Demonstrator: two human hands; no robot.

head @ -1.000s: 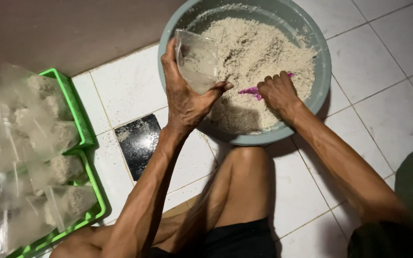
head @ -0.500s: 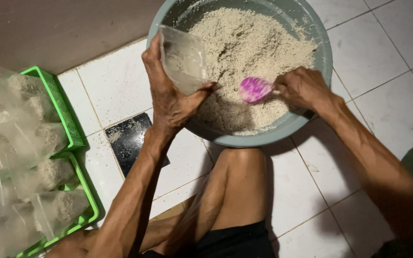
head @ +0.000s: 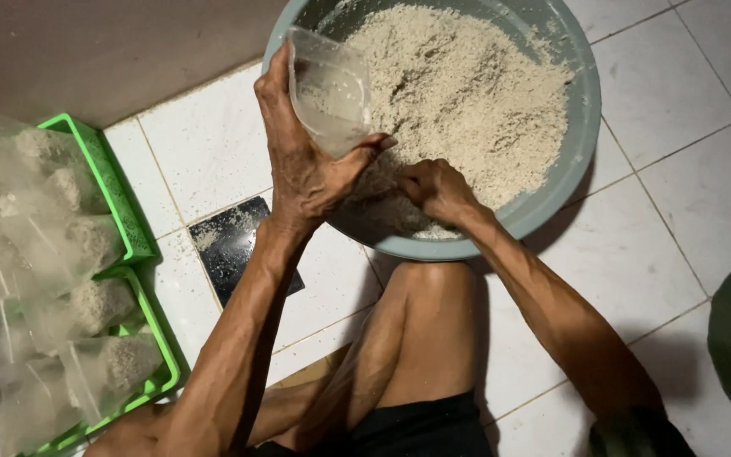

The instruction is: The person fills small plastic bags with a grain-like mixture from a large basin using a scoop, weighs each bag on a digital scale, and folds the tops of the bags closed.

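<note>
Both hands worked over the grey-green basin [head: 581, 144] of pale crumbly grain [head: 467, 93] on the white tiles. The left hand [head: 302, 165] was clamped on a clear plastic bag [head: 330, 101], its mouth held toward the heap; the right hand [head: 433, 190] was closed and dug into the grain, on what I cannot tell. Holding the bag low over the basin would probably limit spills. Filled bags [head: 52, 279] lay in green trays [head: 120, 211], beside a dark scale [head: 230, 245].
</note>
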